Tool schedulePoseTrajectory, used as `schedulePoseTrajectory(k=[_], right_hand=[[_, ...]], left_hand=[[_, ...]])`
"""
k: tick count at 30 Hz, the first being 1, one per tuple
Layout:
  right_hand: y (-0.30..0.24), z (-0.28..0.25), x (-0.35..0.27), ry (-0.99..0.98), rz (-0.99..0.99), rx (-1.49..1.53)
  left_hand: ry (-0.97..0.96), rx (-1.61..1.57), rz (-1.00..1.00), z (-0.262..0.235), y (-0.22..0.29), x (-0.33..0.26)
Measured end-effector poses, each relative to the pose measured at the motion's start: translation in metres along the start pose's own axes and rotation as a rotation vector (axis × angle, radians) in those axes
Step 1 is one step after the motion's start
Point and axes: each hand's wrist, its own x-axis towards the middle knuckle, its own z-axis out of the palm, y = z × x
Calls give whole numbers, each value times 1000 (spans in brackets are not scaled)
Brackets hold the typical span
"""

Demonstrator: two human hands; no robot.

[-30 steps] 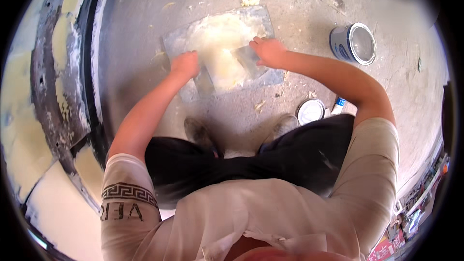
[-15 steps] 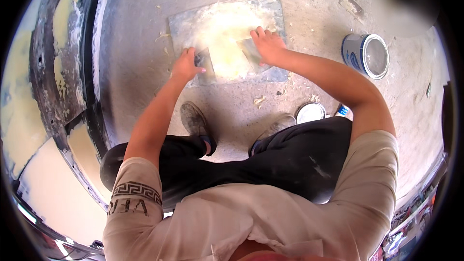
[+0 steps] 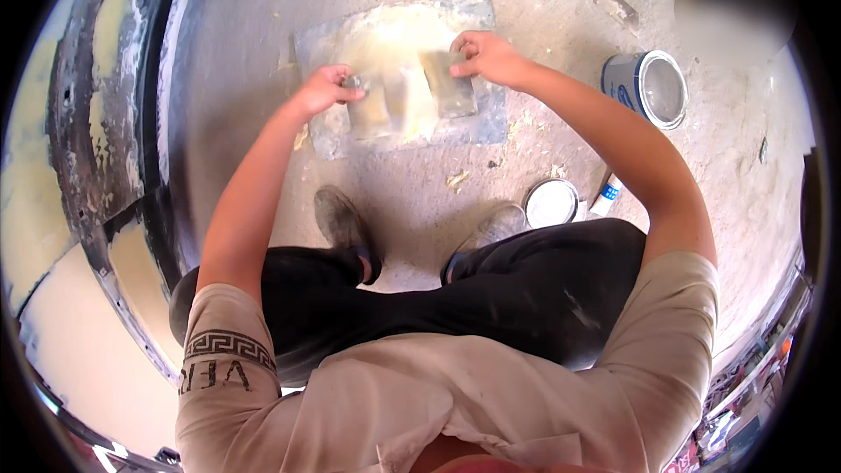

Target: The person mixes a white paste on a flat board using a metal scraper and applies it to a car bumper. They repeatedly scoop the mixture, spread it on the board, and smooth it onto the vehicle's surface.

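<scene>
A flat grey board (image 3: 317, 136) lies on the floor in front of my feet, its middle smeared with pale yellow putty (image 3: 419, 118). My left hand (image 3: 324, 89) pinches the upper left edge of a flat metal spreader (image 3: 370, 114) between thumb and fingers. On the other side, my right hand (image 3: 491, 60) grips a second, darker flat spreader (image 3: 452, 92) by its upper right part. Both blades are over the board with yellow putty between them. Glare on the putty and some blur hide where the blade edges touch.
An open blue-and-white can (image 3: 624, 79) lies tilted to the right. Nearer my right shoe are a round white lid (image 3: 552, 204) and a small tube (image 3: 607, 195). Another flat scraper (image 3: 616, 5) lies at the far right. A putty-patched vehicle panel (image 3: 105, 131) lines the left side.
Both hands have moved a little away from me over the board. The two spreaders have turned, so more of their faces shows. The whole view has shifted slightly.
</scene>
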Motion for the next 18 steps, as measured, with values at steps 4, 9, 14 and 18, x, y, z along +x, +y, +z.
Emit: schedulePoseTrajectory(k=[4,9,14,18], right_hand=[[-71,-38,-42,213,-124,548],[-129,-74,-92,476,-508,760],[-171,-54,-138,761,-688,588],[-181,-31,-151,711,-778,403]], left_hand=[[162,-663,208,9,63,-14],[148,-1102,427,55,156,-34],[101,-1174,589,89,201,-74],[146,-1187,644,97,225,-92]])
